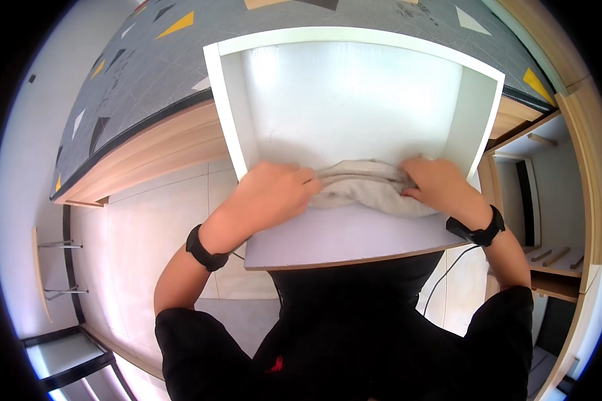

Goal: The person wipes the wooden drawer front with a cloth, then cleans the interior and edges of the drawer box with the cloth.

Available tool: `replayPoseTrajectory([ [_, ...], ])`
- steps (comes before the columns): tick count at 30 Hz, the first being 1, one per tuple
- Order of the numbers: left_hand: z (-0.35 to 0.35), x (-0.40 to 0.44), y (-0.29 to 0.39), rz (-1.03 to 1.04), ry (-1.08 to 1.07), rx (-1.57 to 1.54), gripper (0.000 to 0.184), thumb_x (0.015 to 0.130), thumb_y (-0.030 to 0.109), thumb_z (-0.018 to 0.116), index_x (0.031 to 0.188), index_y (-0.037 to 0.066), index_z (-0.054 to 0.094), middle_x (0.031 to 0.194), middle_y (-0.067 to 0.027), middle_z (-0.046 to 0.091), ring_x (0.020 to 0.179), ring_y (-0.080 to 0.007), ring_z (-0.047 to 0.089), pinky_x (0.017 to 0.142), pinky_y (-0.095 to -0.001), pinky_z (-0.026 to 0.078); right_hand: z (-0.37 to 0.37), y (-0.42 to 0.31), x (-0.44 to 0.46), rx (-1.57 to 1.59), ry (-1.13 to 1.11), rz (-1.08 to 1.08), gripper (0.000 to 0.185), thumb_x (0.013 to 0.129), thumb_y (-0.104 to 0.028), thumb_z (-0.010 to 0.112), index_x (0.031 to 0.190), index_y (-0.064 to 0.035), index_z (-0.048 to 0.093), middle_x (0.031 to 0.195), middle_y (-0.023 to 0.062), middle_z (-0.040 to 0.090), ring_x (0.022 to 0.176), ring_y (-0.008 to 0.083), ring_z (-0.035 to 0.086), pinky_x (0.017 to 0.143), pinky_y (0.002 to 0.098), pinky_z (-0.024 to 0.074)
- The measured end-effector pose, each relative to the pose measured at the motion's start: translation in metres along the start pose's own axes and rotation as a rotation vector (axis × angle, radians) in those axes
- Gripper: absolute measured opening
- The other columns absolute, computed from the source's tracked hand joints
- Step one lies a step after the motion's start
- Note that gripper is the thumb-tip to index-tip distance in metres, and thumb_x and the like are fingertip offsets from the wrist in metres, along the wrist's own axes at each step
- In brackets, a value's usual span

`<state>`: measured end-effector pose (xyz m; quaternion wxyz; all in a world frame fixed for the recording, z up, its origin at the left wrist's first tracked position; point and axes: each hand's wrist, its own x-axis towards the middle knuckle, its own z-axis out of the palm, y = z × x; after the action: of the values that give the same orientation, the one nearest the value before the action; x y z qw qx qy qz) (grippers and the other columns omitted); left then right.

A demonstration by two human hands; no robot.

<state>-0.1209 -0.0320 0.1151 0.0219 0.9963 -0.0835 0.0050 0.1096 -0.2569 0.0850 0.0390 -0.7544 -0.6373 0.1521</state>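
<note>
A light grey cloth (364,187), bunched and folded in long creases, lies across the near side of a white open box or drawer (354,100). My left hand (274,190) is closed on the cloth's left end, fingers curled. At the other end, my right hand (441,187) grips the cloth between thumb and fingers. Beneath the cloth and nearer to my body is a pale flat panel (348,237) with a thin wooden edge. Black bands are on both my wrists.
Behind the box is a bed or padded surface (150,73) with a grey patterned cover and wooden side. Wooden shelving (562,281) stands at the right. A wall-side wooden board (41,274) with metal brackets is at the left. A thin black cable (441,281) hangs below the panel.
</note>
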Motion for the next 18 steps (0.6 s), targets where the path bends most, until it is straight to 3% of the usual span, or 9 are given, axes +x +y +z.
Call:
replayPoseTrajectory([
  [4,0.001,-0.001,-0.003,0.151,0.213,-0.088,0.024,0.071,0.009,0.069,0.090,0.008,0.055,0.085,-0.0055,0.062,0.075,-0.0265,0.062,0.061,-0.0395,0.051,0.000,0.003,0.000,0.010,0.013,-0.026,0.028,0.081,-0.021,0.072,0.105,-0.0072,0.066,0.094,0.0141,0.067,0.090,0.0334,0.064,0.077,0.0431,0.0507],
  [5,-0.003,-0.002,-0.004,0.148,0.226,-0.072,0.024,0.071,0.009,0.069,0.090,0.008,0.055,0.085,-0.0055,0.062,0.075,-0.0265,0.062,0.061,-0.0395,0.051,-0.008,0.002,0.002,-0.037,-0.087,-0.004,0.028,0.081,-0.020,0.072,0.104,-0.0077,0.066,0.094,0.0139,0.067,0.088,0.0340,0.064,0.076,0.0437,0.0505],
  [7,-0.012,-0.007,-0.006,0.066,-0.034,-0.103,0.025,0.071,0.007,0.069,0.092,0.007,0.056,0.089,-0.0052,0.064,0.075,-0.0262,0.063,0.063,-0.0385,0.052,-0.021,-0.001,0.001,-0.086,-0.168,0.019,0.027,0.080,-0.020,0.072,0.104,-0.0081,0.066,0.094,0.0138,0.067,0.086,0.0347,0.064,0.075,0.0443,0.0502],
  [10,-0.020,-0.009,-0.011,0.177,0.046,-0.097,0.028,0.073,0.003,0.064,0.099,0.011,0.060,0.097,-0.0066,0.064,0.073,-0.0248,0.062,0.062,-0.0342,0.052,-0.039,-0.005,-0.007,-0.074,-0.034,-0.059,0.021,0.084,-0.019,0.068,0.102,-0.0090,0.064,0.093,0.0126,0.067,0.080,0.0357,0.065,0.071,0.0448,0.0510],
  [11,-0.020,-0.012,-0.013,0.178,0.047,-0.088,0.028,0.073,0.003,0.064,0.099,0.011,0.060,0.097,-0.0066,0.064,0.073,-0.0248,0.062,0.062,-0.0342,0.052,-0.048,-0.011,-0.012,-0.086,0.102,-0.028,0.019,0.085,-0.017,0.068,0.101,-0.0092,0.063,0.092,0.0122,0.066,0.078,0.0352,0.065,0.068,0.0439,0.0510],
  [13,-0.018,-0.017,-0.011,0.231,0.271,-0.144,0.035,0.073,0.001,0.063,0.105,0.014,0.062,0.105,-0.0064,0.066,0.075,-0.0232,0.063,0.062,-0.0317,0.052,-0.064,-0.018,-0.022,-0.101,0.234,0.003,0.018,0.085,-0.016,0.067,0.101,-0.0094,0.062,0.090,0.0117,0.065,0.076,0.0347,0.065,0.066,0.0431,0.0510],
  [17,-0.040,-0.027,-0.002,0.165,0.337,-0.094,0.032,0.073,0.005,0.065,0.102,0.017,0.066,0.108,-0.0037,0.067,0.077,-0.0198,0.063,0.062,-0.0303,0.051,-0.095,-0.029,-0.038,-0.144,0.473,0.015,0.018,0.086,-0.013,0.067,0.103,-0.0095,0.061,0.088,0.0097,0.062,0.072,0.0321,0.064,0.060,0.0389,0.0502],
  [18,-0.045,-0.029,-0.001,0.132,0.393,-0.129,0.025,0.071,0.007,0.067,0.095,0.012,0.067,0.104,-0.0049,0.068,0.077,-0.0223,0.062,0.063,-0.0315,0.051,-0.102,-0.035,-0.042,-0.127,0.533,0.044,0.019,0.086,-0.013,0.067,0.103,-0.0092,0.061,0.087,0.0091,0.061,0.071,0.0312,0.064,0.059,0.0380,0.0499],
])
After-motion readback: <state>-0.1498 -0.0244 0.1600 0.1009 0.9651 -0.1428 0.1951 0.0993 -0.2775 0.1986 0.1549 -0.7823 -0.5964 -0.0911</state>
